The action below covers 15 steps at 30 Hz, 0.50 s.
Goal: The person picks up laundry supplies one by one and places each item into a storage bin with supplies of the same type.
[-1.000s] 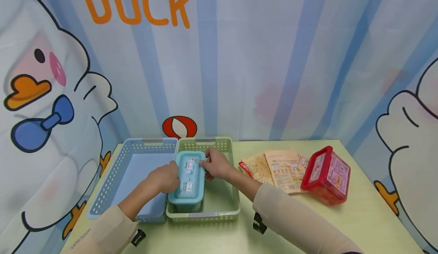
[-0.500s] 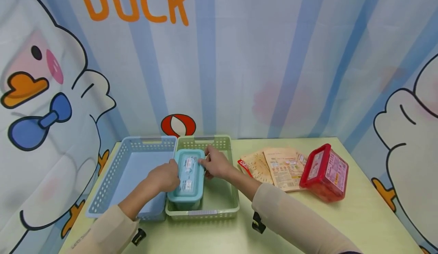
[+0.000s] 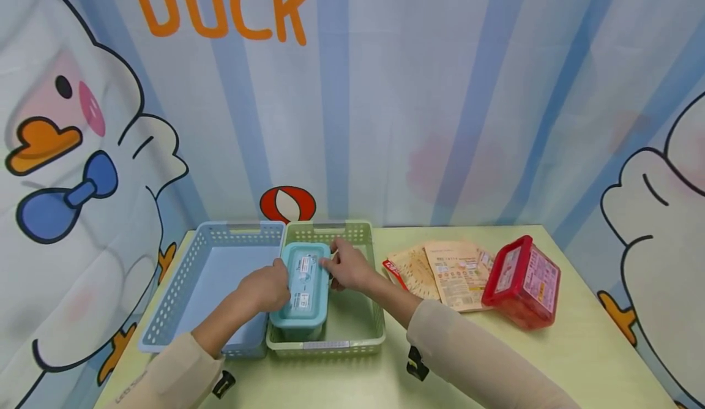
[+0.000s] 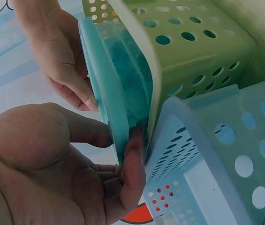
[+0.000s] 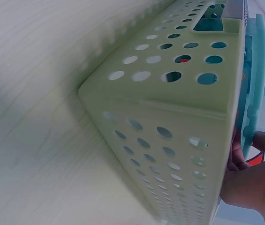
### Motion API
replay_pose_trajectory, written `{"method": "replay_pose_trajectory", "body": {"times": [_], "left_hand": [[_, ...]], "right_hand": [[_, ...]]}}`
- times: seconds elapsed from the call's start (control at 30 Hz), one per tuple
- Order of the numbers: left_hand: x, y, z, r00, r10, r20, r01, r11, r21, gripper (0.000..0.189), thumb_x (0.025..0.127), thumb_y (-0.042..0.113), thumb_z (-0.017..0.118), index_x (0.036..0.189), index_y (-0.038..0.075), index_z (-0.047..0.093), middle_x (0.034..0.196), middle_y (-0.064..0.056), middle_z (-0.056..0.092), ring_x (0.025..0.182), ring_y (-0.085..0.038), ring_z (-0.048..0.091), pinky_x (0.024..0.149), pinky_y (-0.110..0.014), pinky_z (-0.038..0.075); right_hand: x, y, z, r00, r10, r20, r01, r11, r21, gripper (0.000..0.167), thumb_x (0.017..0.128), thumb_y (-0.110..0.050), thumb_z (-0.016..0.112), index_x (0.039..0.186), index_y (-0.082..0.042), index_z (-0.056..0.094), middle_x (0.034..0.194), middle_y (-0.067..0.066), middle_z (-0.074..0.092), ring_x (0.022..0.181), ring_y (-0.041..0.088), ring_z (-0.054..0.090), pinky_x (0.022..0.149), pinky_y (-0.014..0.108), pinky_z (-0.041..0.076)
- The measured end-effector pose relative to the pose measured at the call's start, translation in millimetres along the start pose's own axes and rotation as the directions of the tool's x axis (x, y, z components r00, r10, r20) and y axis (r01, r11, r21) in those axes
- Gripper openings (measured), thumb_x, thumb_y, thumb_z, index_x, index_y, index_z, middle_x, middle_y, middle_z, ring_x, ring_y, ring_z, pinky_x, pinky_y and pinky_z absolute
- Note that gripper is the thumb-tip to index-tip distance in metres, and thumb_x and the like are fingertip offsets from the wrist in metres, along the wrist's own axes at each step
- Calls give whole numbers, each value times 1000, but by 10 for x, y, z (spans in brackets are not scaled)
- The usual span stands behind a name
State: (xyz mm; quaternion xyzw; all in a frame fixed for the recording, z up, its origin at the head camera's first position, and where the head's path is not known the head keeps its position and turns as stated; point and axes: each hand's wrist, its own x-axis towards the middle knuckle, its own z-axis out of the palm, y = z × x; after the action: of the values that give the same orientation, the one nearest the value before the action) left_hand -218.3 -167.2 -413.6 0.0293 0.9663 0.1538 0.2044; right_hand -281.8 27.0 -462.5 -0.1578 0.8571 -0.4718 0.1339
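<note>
Practically no change over the last second: the teal rectangular lidded plastic box [image 3: 302, 285] sits in the left part of the pale-green perforated plastic basket [image 3: 352, 316]. Left hand [image 3: 265, 285], right hand [image 3: 351, 265]: each grip nearly closed, pinching opposite lid edges. Work looks paused.

From my head, one camera looked forward and down across the table [image 3: 595, 360]; my wrist cameras sat low and close, facing near corners of the green basket [image 4: 188, 56] from left and right. All shared the turquoise lidded box [image 3: 316, 286].
</note>
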Motion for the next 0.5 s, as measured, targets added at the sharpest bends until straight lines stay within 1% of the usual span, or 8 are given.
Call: {"method": "replay_pose_trajectory", "body": {"times": [0.13,0.2,0.33,0.5], "left_hand": [[-7,-9,-5,1000,11,-2,-11,1000,10,71,107,9,52,159,-20,13,68,-10,55,53,-17,40,52,-32,34],[-10,-17,-7,1000,16,-5,-16,1000,10,70,108,9,51,159,-20,13,66,-9,52,52,-16,38,50,-31,33],[-11,-23,-10,999,32,-19,-32,999,6,70,108,9,52,158,-21,14,66,-10,54,51,-16,40,50,-31,33],[4,-30,1,999,35,-31,-35,999,0,69,108,10,53,157,-22,15,73,-13,58,55,-19,46,52,-31,37]], "right_hand": [[-4,3,2,1000,-3,-5,3,1000,-10,26,109,-19,63,124,-1,52,79,11,65,60,24,69,59,39,61],[-2,10,8,1000,-9,-8,9,1000,-12,26,109,-19,63,123,0,52,77,10,64,61,26,70,57,37,60],[1,38,25,999,-28,-16,28,999,-19,26,109,-19,63,123,1,52,76,10,64,60,26,70,53,33,55],[2,51,39,999,-35,-24,34,999,-34,27,110,-21,62,124,0,52,75,8,63,57,20,67,52,30,54]]}}
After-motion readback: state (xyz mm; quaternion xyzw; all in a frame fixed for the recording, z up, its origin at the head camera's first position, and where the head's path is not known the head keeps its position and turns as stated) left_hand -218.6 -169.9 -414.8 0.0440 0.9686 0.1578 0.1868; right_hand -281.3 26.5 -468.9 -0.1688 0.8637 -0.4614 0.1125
